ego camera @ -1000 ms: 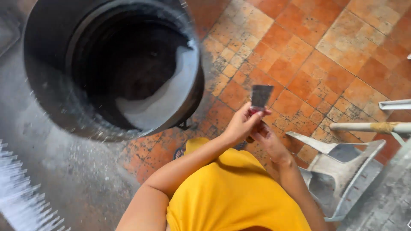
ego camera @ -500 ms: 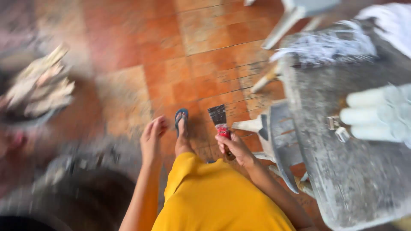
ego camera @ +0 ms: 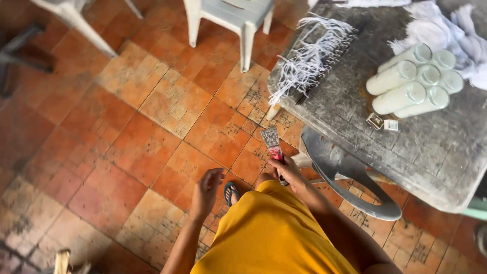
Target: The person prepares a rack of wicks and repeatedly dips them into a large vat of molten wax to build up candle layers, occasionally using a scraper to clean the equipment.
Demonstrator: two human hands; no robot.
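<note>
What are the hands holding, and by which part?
The right hand holds a paintbrush by its red handle, bristles pointing away. The left hand is open and holds nothing.

The left hand (ego camera: pixel 205 193) is no longer sharing the paintbrush (ego camera: pixel 273 144); it is hanging empty with loose fingers, apart from the right hand's (ego camera: pixel 290 172) grip, which is now carrying the brush alone, bristles up. The big dark pot that was ahead of the grip a second ago is gone from view. Instead the grey tabletop (ego camera: pixel 355 127) is lying just to the right of the grip, with white candles (ego camera: pixel 413 86) and a white fringe (ego camera: pixel 309 63) on it, and a grey chair (ego camera: pixel 340 167) just beside the grip.
</note>
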